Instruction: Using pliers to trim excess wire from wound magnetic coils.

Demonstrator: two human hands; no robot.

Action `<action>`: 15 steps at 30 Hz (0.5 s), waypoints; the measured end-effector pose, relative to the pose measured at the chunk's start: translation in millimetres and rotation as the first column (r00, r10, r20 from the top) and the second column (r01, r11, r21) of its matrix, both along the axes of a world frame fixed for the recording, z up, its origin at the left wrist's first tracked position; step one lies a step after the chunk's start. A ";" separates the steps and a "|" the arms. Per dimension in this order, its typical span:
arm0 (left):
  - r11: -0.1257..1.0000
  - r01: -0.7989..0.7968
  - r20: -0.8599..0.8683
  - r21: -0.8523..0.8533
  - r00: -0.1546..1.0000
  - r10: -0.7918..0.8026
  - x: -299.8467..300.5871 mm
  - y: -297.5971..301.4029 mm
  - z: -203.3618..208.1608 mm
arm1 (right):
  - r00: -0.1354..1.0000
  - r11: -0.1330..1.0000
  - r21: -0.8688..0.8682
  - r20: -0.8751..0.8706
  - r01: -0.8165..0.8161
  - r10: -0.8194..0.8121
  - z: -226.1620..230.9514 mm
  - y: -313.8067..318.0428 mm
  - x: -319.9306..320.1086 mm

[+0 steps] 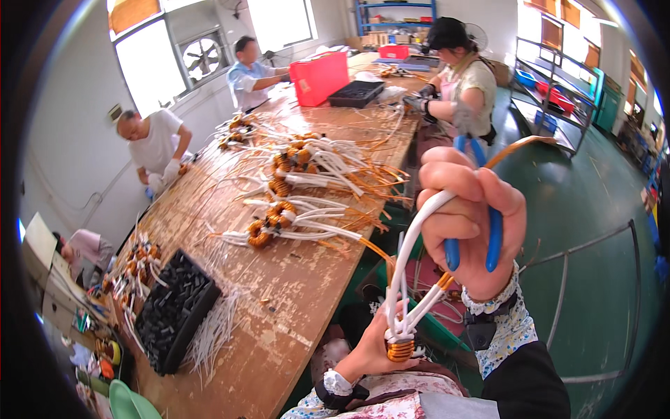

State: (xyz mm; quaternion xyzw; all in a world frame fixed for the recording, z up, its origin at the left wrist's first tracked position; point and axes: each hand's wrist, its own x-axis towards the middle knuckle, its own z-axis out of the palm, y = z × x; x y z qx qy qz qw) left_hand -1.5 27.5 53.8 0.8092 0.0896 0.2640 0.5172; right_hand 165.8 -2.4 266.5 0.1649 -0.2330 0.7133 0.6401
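Low in front of me, my left hand is closed on a small ring-shaped copper coil. Several white-sleeved leads rise from the coil, some ending in bare copper-coloured wire. Raised higher at the right, my right hand is closed around blue-handled pliers. One long white-sleeved lead bends up from the coil to the fingers of that hand. Its copper-coloured end sticks out to the right beyond the fist. The pliers' jaws are hard to make out.
On the worn wooden table lie coils with white leads in several clusters. A black tray of small black pieces stands near left, beside loose white sleeves. Co-workers sit around the table. A red bin and a wheeled rack stand farther off.
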 end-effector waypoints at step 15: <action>0.838 -0.509 0.039 -0.195 0.850 0.525 -72.5 20.3 -15.0 | -0.493 0.663 0.623 0.766 0.415 -0.412 -123.7 -11.7 -12.5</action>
